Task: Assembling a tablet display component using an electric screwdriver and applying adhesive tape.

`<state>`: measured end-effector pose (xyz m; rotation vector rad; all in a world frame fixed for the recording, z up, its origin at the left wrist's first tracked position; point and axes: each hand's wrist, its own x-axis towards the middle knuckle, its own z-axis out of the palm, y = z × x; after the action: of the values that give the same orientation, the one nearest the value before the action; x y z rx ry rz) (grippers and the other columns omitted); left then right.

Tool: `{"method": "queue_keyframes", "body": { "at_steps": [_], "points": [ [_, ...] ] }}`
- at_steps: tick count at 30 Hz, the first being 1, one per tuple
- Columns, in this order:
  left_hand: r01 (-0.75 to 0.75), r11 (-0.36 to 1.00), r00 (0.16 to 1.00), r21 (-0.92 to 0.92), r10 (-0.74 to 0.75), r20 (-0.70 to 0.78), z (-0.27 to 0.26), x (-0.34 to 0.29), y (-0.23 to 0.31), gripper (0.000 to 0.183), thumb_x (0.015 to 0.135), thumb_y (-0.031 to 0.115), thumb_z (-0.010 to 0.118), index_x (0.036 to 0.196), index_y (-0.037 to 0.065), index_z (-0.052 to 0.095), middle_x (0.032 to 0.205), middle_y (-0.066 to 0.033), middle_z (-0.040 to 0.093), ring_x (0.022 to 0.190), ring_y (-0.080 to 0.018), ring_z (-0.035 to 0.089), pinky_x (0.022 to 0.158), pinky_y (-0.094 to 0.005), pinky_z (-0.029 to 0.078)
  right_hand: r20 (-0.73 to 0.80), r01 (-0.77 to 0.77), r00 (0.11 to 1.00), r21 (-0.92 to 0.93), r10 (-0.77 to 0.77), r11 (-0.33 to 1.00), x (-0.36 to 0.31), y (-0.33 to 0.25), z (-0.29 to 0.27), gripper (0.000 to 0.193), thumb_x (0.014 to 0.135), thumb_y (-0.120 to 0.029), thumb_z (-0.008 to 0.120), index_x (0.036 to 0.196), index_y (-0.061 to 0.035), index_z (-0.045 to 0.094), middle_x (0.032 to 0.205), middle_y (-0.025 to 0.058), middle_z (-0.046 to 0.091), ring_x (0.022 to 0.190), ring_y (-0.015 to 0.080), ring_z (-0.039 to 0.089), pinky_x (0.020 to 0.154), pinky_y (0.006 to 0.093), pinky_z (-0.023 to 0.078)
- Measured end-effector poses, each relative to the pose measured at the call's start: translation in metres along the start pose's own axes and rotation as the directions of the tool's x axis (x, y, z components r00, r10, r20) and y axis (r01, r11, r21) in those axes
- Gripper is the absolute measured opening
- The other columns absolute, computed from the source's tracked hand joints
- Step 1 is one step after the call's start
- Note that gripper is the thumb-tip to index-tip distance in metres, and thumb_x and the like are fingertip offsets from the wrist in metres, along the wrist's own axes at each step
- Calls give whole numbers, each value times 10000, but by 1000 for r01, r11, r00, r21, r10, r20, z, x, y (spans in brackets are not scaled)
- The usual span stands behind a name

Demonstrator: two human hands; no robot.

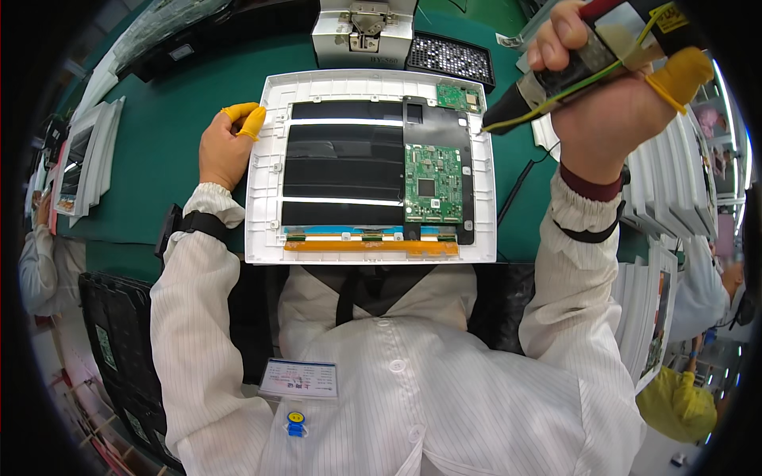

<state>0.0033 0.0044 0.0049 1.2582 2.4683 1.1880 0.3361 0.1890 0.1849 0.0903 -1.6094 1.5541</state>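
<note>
Because the white frame (263,213) lies open-side up on the bench (135,186) between left hand (225,151) and right hand (602,117), its circuit board (444,190) is reachable. Right wraps a power screwdriver (589,65), angled down-left; left meets the rim, likely steadying, can't tell if clamped.

We have a green worktop (159,170) carrying a white-framed panel (345,163), which lies flat at the middle of the near edge. Toward the far edge we have a grey metal device (365,47) with a black gridded tray (490,70) to its right; white frames (89,163) are stacked near the left edge.
</note>
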Motion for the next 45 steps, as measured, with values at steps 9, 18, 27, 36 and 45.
{"method": "queue_keyframes", "body": {
  "at_steps": [9,18,27,36,45],
  "points": [
    [-31,998,999,-58,29,-28,4,-4,4,281,887,229,750,1076,21,745,950,-115,737,796,-247,673,742,-321,532,-305,209,928,-50,-214,977,61,39,52,815,973,-743,378,1140,23,601,660,50,581,510,135,557,484,239,476],
    [13,1000,1000,-14,-13,-19,-1,-6,6,273,875,203,757,1075,17,745,922,-112,728,763,-234,650,719,-321,526,-178,352,919,-37,-353,935,110,129,32,467,1078,-417,421,1162,15,580,748,68,589,576,142,564,522,251,471],
    [-14,1000,1000,-26,14,-8,-1,-6,10,279,877,235,770,1066,30,754,891,-90,700,734,-207,596,676,-318,490,-25,307,952,54,-307,950,111,150,33,353,988,-283,657,1164,15,587,754,36,567,598,103,534,525,232,436],
    [-25,999,1000,-31,25,0,-2,-6,6,257,885,239,763,1067,57,759,953,-73,697,822,-219,595,719,-341,485,-6,271,962,4,-271,962,120,156,36,315,1033,-324,606,1079,-13,585,702,11,548,529,77,503,477,218,404],
    [-29,998,999,-63,28,-17,1,-5,0,248,879,217,762,1062,51,755,897,-83,700,704,-225,588,660,-315,471,-85,2,996,44,2,999,104,130,41,343,1047,-353,557,1057,-12,587,677,14,559,502,99,531,475,234,438]
  ]
}}
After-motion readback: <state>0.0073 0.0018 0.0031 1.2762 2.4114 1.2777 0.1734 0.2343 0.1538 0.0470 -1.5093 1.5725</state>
